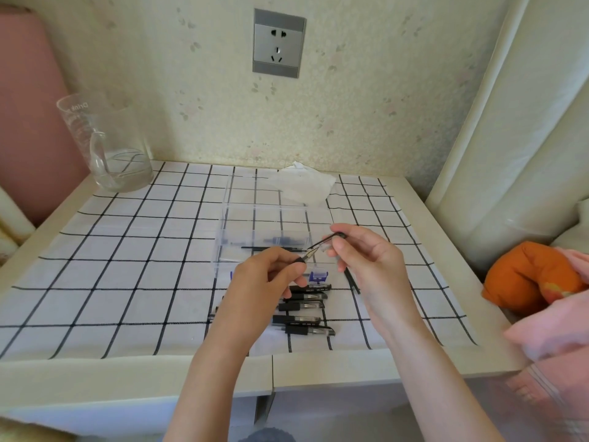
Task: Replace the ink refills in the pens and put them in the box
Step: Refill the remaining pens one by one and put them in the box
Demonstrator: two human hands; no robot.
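My left hand (271, 275) pinches the black grip end of a pen (301, 259) above the table. My right hand (363, 253) pinches the other end of the thin black refill (322, 242) that runs between the two hands. Behind them stands a clear plastic box (264, 215) with a pen or refill lying inside at its front. Several black pens (306, 309) lie in a row on the checked cloth (127, 275) under my hands. Loose black refills (352, 282) lie just right of the pens.
A glass jug (108, 145) stands at the back left corner. A crumpled white tissue (302, 185) lies behind the box. An orange cushion (535, 279) and pink fabric (548, 330) sit off the table's right edge. A small blue-and-white pack (318, 277) lies by the pens.
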